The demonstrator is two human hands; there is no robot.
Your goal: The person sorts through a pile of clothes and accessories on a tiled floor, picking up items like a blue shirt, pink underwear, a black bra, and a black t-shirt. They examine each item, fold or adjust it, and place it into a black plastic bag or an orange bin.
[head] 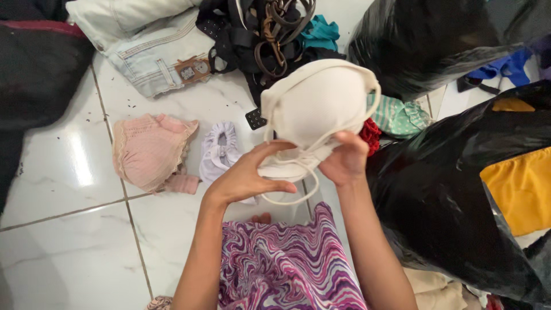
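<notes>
A cream-white padded bra [314, 106] is held up over the tiled floor, its thin straps dangling in loops below. My left hand [247, 175] pinches its lower edge from the left, thumb under the cup. On the right side, my right hand [346, 158] grips the folded lower part of the same bra. Both forearms rise from the bottom of the view over a purple and pink swirl-patterned skirt [287, 264].
On the white tile floor [74, 241] lie a pink knitted top [150, 150] and a small white garment [218, 150]. Light jeans [155, 57] and a heap of dark belts [264, 34] sit farther back. Black plastic bags [447, 189] with yellow and blue clothes fill the right.
</notes>
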